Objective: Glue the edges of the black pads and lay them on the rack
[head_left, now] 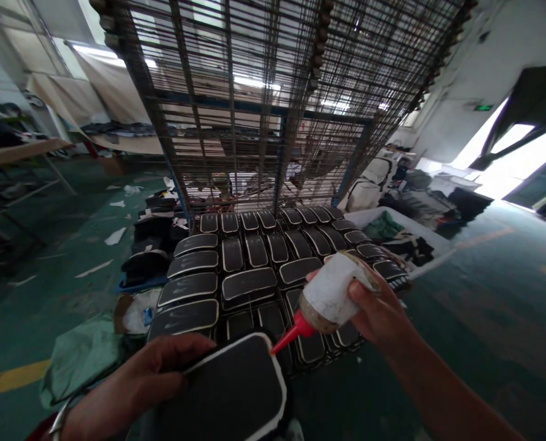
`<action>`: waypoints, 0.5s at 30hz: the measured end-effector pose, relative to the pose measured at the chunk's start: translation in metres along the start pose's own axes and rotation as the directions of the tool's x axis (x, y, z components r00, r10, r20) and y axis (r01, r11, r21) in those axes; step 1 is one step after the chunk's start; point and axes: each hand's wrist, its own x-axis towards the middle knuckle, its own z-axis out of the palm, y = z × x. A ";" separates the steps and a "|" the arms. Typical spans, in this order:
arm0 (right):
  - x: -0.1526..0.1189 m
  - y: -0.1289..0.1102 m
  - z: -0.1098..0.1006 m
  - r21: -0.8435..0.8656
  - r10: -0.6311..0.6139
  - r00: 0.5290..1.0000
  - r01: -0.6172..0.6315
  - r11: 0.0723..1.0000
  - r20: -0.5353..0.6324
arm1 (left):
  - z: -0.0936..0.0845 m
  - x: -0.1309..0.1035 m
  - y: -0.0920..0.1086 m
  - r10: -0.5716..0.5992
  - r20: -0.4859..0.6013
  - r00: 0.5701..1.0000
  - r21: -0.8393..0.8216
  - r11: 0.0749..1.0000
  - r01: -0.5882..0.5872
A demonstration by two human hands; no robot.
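My left hand (148, 383) grips the upper left edge of a black rounded panel (227, 392), thumb on its face. A whitish line of glue runs along the panel's border. In my right hand (376, 306) is a white glue bottle (334, 288), tilted down to the left, fingers wrapped around it. Its red nozzle (291, 335) points at the panel's top right corner, with the tip at the pale line. Beyond it, many similar black panels (249, 285) with pale borders lie in rows on a wire rack.
Raised wire rack shelves (254, 110) stand behind the panels. A white bin (433, 242) with fabric sits at right. Green cloth (84, 352) and a pile of black pieces (148, 245) lie on the floor at left. A table (19, 153) stands farther left.
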 end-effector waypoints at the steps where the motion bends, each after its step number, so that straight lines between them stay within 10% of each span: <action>1: -0.001 0.000 0.000 0.001 0.004 1.000 -0.004 1.000 0.005 | -0.001 -0.001 0.001 0.007 0.009 1.000 -0.009 1.000 -0.007; 15: -0.009 0.009 -0.006 0.046 -0.035 0.998 0.037 0.998 -0.053 | -0.009 -0.002 0.001 -0.025 -0.087 0.996 -0.285 0.959 -0.001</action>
